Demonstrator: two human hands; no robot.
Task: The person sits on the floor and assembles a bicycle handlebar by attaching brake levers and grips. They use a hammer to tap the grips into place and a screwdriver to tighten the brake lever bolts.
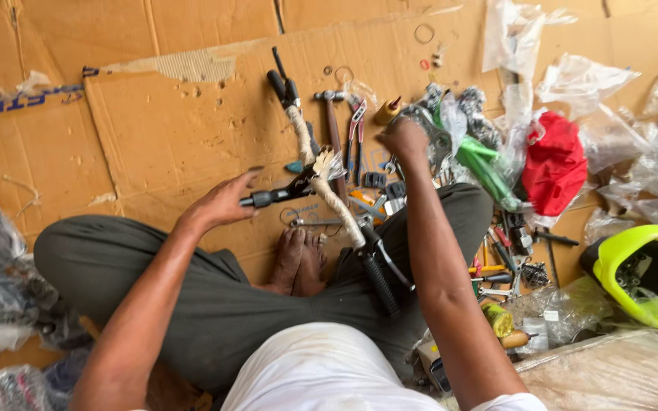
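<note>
- The left hand (226,202) closes its fingers on the black end of a dark tool (277,196) whose far tip meets the cloth-wrapped handlebar (327,190) — a slip here could jab the bare feet (298,259) just below.
- The right hand (404,138) reaches among the loose tools (359,144) beyond it; its grasp I cannot tell.
- The handlebar lies unclamped between both hands — it may roll.

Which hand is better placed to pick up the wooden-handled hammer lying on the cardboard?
Probably the right hand: it hovers beside the wooden-handled hammer. The left hand already touches the black handlebar stem.
</note>
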